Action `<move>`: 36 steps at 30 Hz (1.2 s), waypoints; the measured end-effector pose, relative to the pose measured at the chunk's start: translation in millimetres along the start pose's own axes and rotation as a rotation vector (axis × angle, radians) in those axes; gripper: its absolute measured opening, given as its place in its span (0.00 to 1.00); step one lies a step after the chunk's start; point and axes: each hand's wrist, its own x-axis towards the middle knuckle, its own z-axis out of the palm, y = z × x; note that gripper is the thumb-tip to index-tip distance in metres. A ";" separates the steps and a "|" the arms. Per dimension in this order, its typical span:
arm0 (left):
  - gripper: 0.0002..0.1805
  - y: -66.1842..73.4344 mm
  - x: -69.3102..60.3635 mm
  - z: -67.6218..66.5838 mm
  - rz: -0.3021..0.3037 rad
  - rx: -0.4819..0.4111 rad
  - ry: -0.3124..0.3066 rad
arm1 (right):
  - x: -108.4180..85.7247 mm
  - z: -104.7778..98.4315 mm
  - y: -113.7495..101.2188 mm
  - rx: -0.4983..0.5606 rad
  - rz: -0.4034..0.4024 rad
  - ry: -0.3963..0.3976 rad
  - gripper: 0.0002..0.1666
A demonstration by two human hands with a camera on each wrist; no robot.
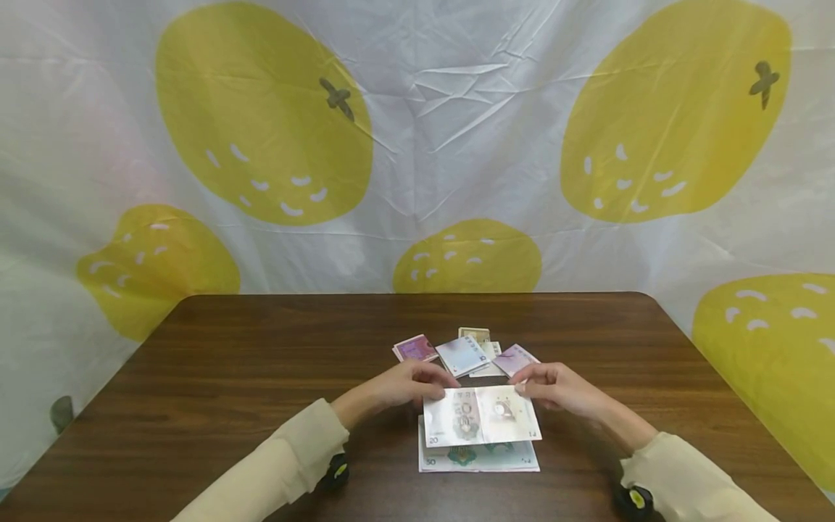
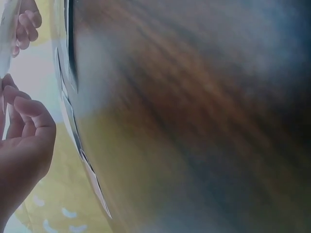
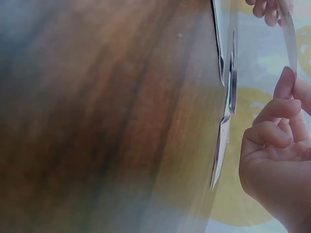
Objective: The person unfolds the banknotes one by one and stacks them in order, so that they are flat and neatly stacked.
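Both hands hold a banknote marked 20 (image 1: 457,420) by its two far corners, raised off the table. My left hand (image 1: 407,384) pinches its left corner between thumb and fingers. At the right corner my right hand (image 1: 561,390) pinches the paper the same way. Under the held note, partly hidden by it, greenish banknotes marked 50 (image 1: 479,458) lie on the table. In the right wrist view the held banknote (image 3: 290,39) shows edge-on between the thumb and fingers of the right hand (image 3: 277,145). The left hand (image 2: 29,131) sits at the left wrist view's edge.
Beyond the hands lie several smaller piles of notes: reddish-purple notes (image 1: 415,349), pale blue notes (image 1: 462,355), brownish notes (image 1: 474,334), whitish notes (image 1: 489,368) and light purple notes (image 1: 515,358). The brown wooden table (image 1: 261,362) meets a fruit-printed curtain (image 1: 457,159) behind.
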 end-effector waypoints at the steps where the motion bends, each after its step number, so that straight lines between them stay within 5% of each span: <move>1: 0.12 -0.1 -0.4 0.1 -0.002 -0.003 -0.011 | -0.3 0.4 0.4 0.002 -0.003 -0.007 0.14; 22: 0.10 -5.6 0.5 5.0 -0.008 0.200 -0.117 | 0.9 8.4 8.8 -0.032 -0.003 -0.108 0.11; 36: 0.06 -9.8 1.4 11.8 0.000 0.523 0.012 | 4.6 13.1 12.6 -0.142 -0.040 -0.098 0.09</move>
